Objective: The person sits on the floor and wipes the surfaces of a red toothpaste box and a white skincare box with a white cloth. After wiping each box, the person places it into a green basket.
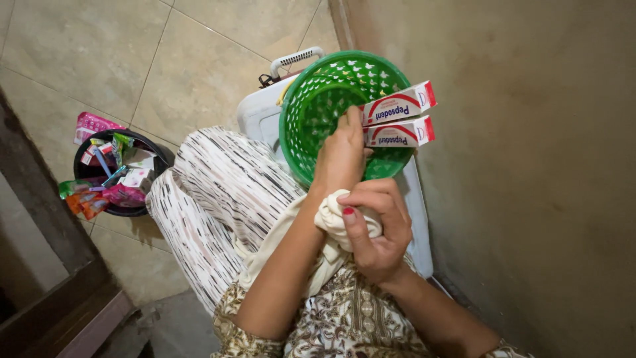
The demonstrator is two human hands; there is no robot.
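Large beige floor tiles are spreading toward ten o'clock, a bare plaster wall is rising at three, and dark wooden framing is sitting at eight.

A black bin of wrappers stands on the tiled floor.

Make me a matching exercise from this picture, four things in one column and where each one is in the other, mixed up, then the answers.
Things:
1. green basket
2. two toothpaste boxes
3. cream cloth
4. black bin

Places:
A. on the tiled floor, full of wrappers
B. gripped in the right hand
C. held in the left hand at the basket's rim
D. on the white appliance by the wall

Pairs: 1-D, 2-C, 3-B, 4-A
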